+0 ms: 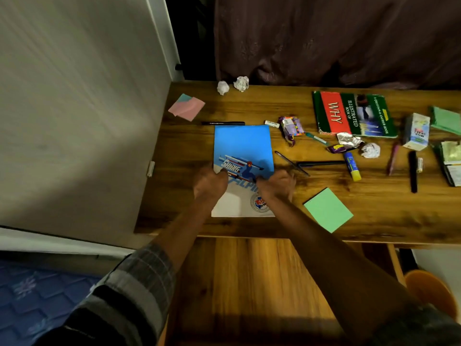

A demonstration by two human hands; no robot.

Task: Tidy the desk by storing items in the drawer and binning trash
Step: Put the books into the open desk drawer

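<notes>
A blue notebook [242, 143] with a skier picture lies flat on the wooden desk [374, 211], near its front edge. My left hand [210, 182] curls over the notebook's left edge and my right hand [275, 184] over its right edge, both about halfway down the cover. Below the desk front an open wooden drawer [249, 278] shows a bare bottom. An orange bin [426, 293] stands on the floor at the lower right. Crumpled paper balls [222, 87] lie at the desk's back edge, and another ball [371, 150] lies further right.
Pink sticky notes [186, 106] and a black pen [222, 123] lie behind the notebook. To the right are wrappers [290, 127], foil [348, 140], a green book [354, 113], a glue stick [352, 166], a green pad [328, 210] and more pens [413, 171]. A wall runs along the left.
</notes>
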